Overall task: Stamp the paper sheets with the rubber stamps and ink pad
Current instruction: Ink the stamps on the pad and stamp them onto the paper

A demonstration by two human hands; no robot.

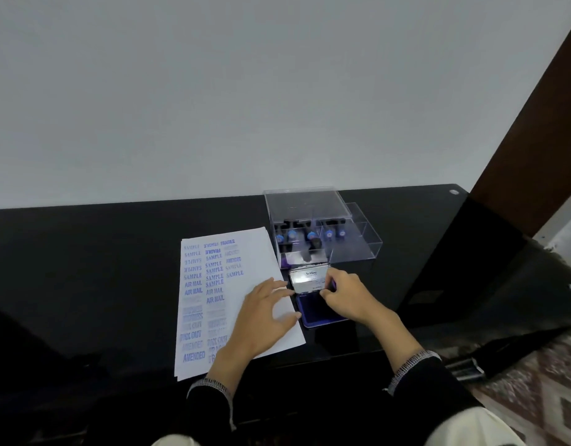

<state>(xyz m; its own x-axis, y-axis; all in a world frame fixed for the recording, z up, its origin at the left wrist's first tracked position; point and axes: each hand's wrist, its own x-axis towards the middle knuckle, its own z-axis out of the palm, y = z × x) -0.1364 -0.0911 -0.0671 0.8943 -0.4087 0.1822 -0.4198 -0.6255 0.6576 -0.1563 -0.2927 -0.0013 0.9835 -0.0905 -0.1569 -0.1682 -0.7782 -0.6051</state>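
Note:
A stack of white paper sheets point(245, 252) lies on the black table, its left half covered in blue stamped words. My left hand point(261, 317) rests flat on the sheet's right side, fingers spread. Right of the paper sits the ink pad point(313, 312), blue pad exposed, its silver lid point(308, 278) standing up behind it. My right hand point(345, 296) pinches the right edge of that lid. Behind it, a clear plastic box point(351, 249) with its lid raised holds several rubber stamps point(310, 236) with blue-topped black handles.
The black table point(100, 268) runs along a grey wall. A dark wooden frame point(535, 123) stands at the right. A patterned rug point(541, 381) covers the floor at the lower right.

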